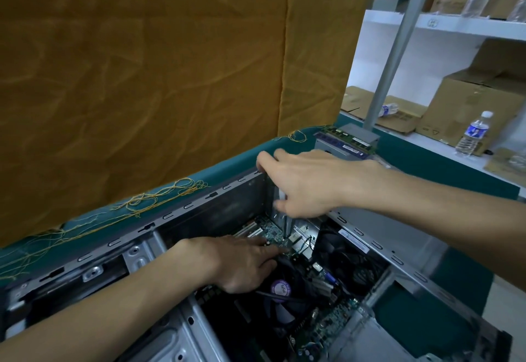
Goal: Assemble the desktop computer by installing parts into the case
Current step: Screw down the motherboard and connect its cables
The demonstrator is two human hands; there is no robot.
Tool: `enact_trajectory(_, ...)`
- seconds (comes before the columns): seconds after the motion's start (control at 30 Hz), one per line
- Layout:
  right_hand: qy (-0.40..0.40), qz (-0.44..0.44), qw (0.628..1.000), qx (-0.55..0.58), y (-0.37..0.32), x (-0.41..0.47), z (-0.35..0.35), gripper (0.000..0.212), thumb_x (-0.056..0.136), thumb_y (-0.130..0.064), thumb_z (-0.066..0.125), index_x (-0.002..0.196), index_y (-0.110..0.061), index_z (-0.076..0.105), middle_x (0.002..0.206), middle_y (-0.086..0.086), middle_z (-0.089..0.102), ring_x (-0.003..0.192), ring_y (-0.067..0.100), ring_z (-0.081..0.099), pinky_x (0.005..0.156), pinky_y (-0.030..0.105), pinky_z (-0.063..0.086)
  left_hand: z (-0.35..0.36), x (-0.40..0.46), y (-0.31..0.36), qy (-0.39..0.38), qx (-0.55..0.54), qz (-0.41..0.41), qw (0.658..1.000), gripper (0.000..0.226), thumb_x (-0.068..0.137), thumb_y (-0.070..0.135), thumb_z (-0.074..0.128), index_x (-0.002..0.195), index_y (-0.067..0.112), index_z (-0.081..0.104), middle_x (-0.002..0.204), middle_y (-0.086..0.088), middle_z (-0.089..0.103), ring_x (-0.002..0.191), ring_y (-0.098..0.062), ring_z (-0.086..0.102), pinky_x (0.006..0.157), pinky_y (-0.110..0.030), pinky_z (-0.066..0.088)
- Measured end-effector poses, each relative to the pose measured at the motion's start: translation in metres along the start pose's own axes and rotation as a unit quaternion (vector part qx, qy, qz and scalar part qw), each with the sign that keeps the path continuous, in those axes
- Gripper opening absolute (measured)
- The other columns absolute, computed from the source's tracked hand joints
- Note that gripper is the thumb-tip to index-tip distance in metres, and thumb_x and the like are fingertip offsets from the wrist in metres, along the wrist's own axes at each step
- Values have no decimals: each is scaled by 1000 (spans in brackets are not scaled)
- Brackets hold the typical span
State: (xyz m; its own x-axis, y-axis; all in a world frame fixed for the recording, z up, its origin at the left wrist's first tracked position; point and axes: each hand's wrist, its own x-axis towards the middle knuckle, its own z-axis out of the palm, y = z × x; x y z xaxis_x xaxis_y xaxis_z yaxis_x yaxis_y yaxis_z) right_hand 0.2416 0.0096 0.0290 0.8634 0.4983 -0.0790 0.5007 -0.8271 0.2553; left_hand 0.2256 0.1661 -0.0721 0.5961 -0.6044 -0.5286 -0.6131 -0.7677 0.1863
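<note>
Open grey case (199, 202), green motherboard (273, 233) inside; right hand (301, 185) grips its corner, left hand (242, 262) flat.

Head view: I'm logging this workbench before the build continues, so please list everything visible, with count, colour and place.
computer case: one, grey metal, open, on the teal table
motherboard: one, green, inside the case
fan: one, black, purple label, on the motherboard
teal table: one, under the case
memory sticks: several, green, behind the case
water bottles: at least three, clear, shelves
cardboard boxes: several, brown, shelves
orange cloth: one, backdrop
left hand: on the motherboard
right hand: at the case's far corner
</note>
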Motion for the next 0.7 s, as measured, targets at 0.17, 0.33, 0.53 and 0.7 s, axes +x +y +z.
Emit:
enact_trajectory(0.17, 48, 7, 995, -87, -5, 0, 3, 38, 105, -44, 46, 121, -12, 34, 68, -2, 35, 53, 22, 35, 49, 36, 21, 2, 3, -1, -1, -7, -2, 1000, 53, 109, 48, 20, 160, 43, 7, 170, -4, 10, 156, -25, 12, 127, -45, 14)
enact_trajectory(0.33, -8, 2, 1000, -27, 3, -5, -2, 33, 101, -36, 55, 105, -17, 28, 75, -1, 42, 60, 20, 43, 50, 36, 27, 7, 9, -5, -13, 3, -10, 1000, 60, 107, 45, 13, 162, 22, 12, 169, -10, 15, 156, -29, 12, 125, -47, 17)
enact_trajectory(0.53, -9, -13, 1000, 18, 3, -6, -3, 35, 99, -33, 57, 119, -15, 34, 92, 3, 49, 65, 22, 48, 53, 37, 30, 7, 10, -5, 0, 3, -6, 1000, 56, 108, 47, 18, 160, 27, 19, 166, -8, 22, 154, -28, 20, 124, -47, 20)
enact_trajectory(0.7, 11, -4, 999, -44, 0, -7, -1, 36, 104, -45, 49, 115, -15, 32, 73, -2, 38, 56, 18, 36, 52, 37, 25, 6, 8, -3, 3, 0, -8, 1000, 54, 109, 47, 19, 158, 25, 24, 164, -9, 26, 153, -28, 23, 124, -47, 21)
